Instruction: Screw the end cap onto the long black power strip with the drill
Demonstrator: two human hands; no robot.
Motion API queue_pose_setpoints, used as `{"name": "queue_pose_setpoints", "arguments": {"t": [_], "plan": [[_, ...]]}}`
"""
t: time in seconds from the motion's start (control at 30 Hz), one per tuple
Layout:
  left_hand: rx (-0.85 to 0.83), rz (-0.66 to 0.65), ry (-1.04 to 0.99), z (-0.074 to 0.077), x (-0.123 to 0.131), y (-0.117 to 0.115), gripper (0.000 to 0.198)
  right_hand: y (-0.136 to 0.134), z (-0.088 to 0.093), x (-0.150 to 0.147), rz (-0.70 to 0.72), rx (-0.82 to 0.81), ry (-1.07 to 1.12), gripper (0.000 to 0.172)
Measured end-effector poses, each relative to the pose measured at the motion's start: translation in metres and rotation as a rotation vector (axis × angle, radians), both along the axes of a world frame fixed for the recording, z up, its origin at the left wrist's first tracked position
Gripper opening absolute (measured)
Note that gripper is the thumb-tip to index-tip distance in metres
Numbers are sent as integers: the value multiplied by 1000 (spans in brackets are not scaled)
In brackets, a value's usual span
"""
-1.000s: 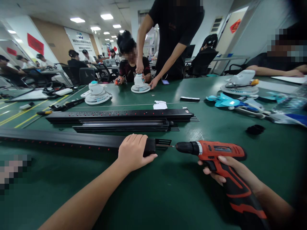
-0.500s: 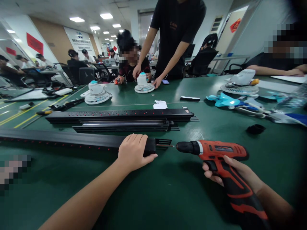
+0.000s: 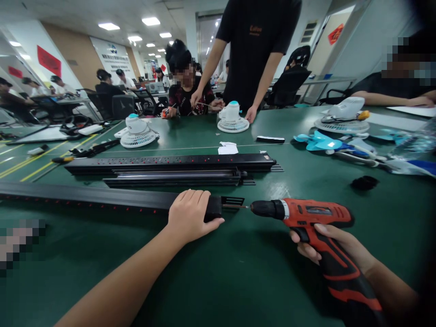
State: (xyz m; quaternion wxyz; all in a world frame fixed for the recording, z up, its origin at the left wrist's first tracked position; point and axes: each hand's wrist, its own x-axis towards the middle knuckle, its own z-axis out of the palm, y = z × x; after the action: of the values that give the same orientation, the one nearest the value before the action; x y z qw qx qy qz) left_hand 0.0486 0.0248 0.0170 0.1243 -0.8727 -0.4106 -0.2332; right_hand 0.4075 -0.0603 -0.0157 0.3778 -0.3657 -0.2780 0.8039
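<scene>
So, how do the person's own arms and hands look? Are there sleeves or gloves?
No gloves: the left hand and the right hand are bare, with no ring or watch visible. The left forearm and the right forearm show no sleeve within the picture.

The power strip (image 3: 102, 199) lies left of the drill (image 3: 306, 215) on the table (image 3: 238, 281), two more strips (image 3: 170, 165) behind.

light: bright ceiling panels (image 3: 151, 21) | shadows: soft | edges: wide-angle bending, dark blurred right corner

Green table (image 3: 238, 281) with black power strips (image 3: 102, 197), white fans (image 3: 137, 135), paper scraps (image 3: 227, 149)
</scene>
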Motion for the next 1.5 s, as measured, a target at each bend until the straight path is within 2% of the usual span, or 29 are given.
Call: {"name": "queue_pose_setpoints", "arguments": {"t": [0.33, 0.73, 1.07, 1.23, 1.5], "plan": [[5, 2, -1, 0, 0, 0, 56, -1, 3, -3, 15, 94, -15, 45], [19, 4, 1, -2, 0, 0, 59, -1, 5, -7, 32, 148, 26, 36], [19, 2, -2, -3, -1, 0, 60, -3, -5, 1, 38, 130, -20, 44], [14, 4, -5, -3, 0, 1, 60, -2, -10, 3, 56, 144, 34, 38], [43, 1, 8, -4, -1, 1, 67, -2, -2, -2, 56, 162, 54, 36]]}}
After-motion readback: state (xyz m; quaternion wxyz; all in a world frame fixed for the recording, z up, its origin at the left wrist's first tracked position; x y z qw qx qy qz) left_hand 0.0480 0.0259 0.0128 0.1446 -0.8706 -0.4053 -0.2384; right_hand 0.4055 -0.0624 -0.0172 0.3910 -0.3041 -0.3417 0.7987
